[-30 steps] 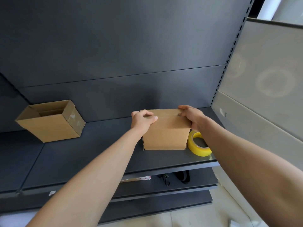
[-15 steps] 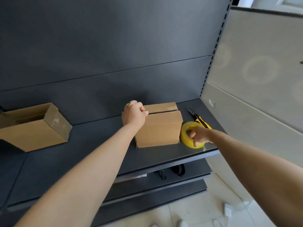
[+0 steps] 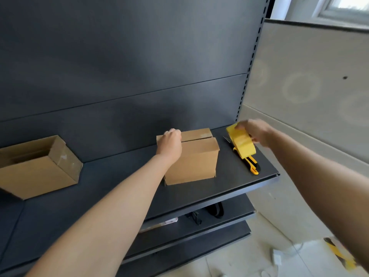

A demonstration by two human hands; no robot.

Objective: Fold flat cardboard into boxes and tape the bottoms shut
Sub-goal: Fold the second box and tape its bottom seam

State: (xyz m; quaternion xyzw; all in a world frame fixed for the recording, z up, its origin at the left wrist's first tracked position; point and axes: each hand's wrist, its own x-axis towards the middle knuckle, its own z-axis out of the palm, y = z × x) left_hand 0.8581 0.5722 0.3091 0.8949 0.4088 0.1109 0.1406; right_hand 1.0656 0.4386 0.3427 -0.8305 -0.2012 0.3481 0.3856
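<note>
Centrally on the dark shelf [image 3: 119, 188] stands the small box [image 3: 192, 160], its flaps folded down. The left hand [image 3: 169, 143] curls over its top left corner, fingertips hidden. The right hand [image 3: 256, 132], motion-blurred, grips one yellow tape roll [image 3: 241, 143], which hides part of one utility knife [image 3: 253, 166]. Boxes number two: the second box [image 3: 38, 168], open, is cut off at left.

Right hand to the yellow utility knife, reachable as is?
Likely not yet: the right hand grips the tape roll right over the utility knife; only its handle end lies uncovered on the shelf.
</note>
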